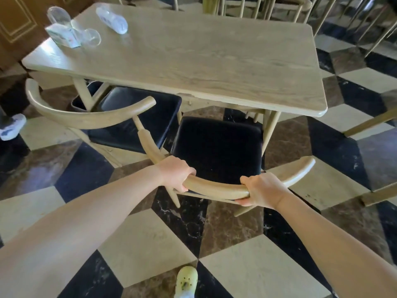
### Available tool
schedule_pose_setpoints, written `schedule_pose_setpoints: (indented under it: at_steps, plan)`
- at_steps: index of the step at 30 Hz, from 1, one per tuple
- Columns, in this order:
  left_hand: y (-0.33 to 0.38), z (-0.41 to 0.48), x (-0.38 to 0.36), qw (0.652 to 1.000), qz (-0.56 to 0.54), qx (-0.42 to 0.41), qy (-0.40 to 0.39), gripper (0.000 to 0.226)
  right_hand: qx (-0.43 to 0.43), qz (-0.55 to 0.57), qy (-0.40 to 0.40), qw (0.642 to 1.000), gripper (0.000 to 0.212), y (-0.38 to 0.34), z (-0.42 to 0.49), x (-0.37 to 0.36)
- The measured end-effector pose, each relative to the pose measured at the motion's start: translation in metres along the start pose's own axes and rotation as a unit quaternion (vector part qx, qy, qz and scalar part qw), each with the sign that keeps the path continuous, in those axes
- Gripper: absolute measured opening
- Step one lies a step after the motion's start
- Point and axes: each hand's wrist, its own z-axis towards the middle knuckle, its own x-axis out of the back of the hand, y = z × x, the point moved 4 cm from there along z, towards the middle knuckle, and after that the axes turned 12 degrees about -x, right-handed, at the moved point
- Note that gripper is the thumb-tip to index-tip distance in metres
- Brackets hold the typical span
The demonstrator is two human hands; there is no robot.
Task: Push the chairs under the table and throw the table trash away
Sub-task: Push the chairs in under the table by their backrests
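Both hands wrapped tight round the curved backrest of the near chair (217, 145), left hand (175, 176) and right hand (263, 191) apart, its black seat partly under the table (214, 67), second chair (137, 117) left of it, crushed plastic bottles (111, 20) and cups (91, 37) at the table's far left corner

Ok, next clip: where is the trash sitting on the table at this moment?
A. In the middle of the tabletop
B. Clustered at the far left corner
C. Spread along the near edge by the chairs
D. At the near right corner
B: the clear plastic cups, the plastic bottle and the tissue pack lie together at the far left corner of the table, while both hands hold the chair backrest.
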Motion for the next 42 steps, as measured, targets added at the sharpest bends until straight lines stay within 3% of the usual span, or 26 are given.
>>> schedule_pose_setpoints:
  at_steps: [28, 42]
  plan:
    - [-0.08, 0.075, 0.036, 0.999, 0.013, -0.024, 0.023, 0.044, -0.037, -0.01, 0.002, 0.999, 0.059, 0.057, 0.087, 0.011]
    - [-0.08, 0.088, 0.048, 1.0, -0.001, -0.027, -0.015, 0.046, -0.018, 0.001, 0.002, 1.0, 0.046, 0.077, 0.099, 0.01]
